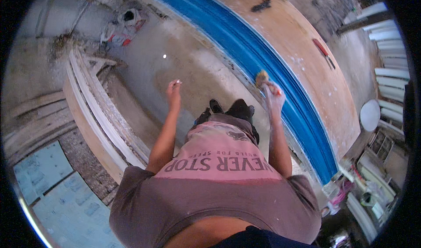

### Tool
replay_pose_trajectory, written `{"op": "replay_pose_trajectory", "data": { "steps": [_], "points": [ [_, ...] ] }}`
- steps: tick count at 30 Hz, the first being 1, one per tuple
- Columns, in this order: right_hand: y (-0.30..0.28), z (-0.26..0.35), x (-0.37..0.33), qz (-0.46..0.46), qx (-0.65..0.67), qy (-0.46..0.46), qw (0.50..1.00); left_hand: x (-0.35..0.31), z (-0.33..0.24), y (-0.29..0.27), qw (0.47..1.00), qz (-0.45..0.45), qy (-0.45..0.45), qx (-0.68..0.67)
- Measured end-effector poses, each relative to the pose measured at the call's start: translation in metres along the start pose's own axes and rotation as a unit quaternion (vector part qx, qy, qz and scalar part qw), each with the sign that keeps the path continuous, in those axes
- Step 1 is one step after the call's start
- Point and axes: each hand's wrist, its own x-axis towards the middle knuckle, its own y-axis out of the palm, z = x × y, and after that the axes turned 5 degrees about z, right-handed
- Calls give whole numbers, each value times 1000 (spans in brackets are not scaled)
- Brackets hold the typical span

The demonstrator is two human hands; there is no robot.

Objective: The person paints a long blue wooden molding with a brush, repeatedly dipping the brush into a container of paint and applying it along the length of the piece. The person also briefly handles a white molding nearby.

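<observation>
A long blue moulding form [245,50] with lengthwise ridges runs along the near side of a wooden bench. My right hand [274,93], whitened with powder or plaster, is closed round a brush. Its yellowish bristles [262,77] are at the near edge of the blue form; whether they touch it, I cannot tell. My left hand [174,89] is raised away from the bench, over the floor. Its fingers are pinched together, and a small white tip shows at them, too small to name.
On the wooden bench top [302,33] lie a red-handled tool [323,52] and a dark clump [262,5]. Long white mouldings [98,112] lie at my left. A bag [123,30] sits on the floor. White slats [390,81] and a round pale disc [370,115] stand at right.
</observation>
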Motion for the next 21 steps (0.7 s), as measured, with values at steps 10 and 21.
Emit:
{"op": "replay_pose_trajectory", "data": {
  "steps": [10,21],
  "points": [
    [228,162,217,219,13,-82,972,57,35,-136,977,-178,-49,-107],
    [458,336,363,232,-23,-132,963,278,45,-240,968,-202,-64,-137]
  ]
}}
